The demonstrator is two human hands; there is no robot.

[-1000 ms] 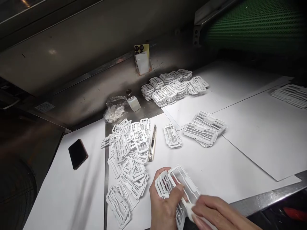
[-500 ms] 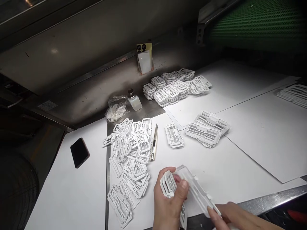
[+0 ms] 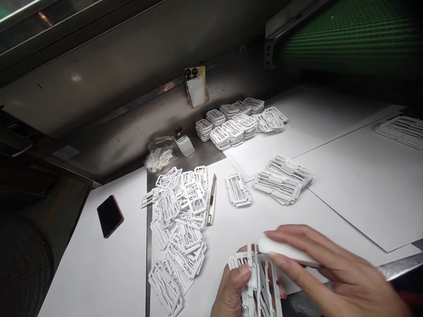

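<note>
1. Left hand [image 3: 231, 290] curled around a bundle of white plastic frames [image 3: 256, 281], thumb pressed on its face.
2. Right hand [image 3: 340, 268] pinching a white bar [image 3: 284, 252] just above the bundle.
3. Nearby on the counter [image 3: 99, 281], a loose heap of frames [image 3: 180, 233], unstacked: work left.
4. Beyond a utility knife [image 3: 211, 202], squared stacks [image 3: 282, 180] and further stacks [image 3: 231, 127]: apparently done.
</note>
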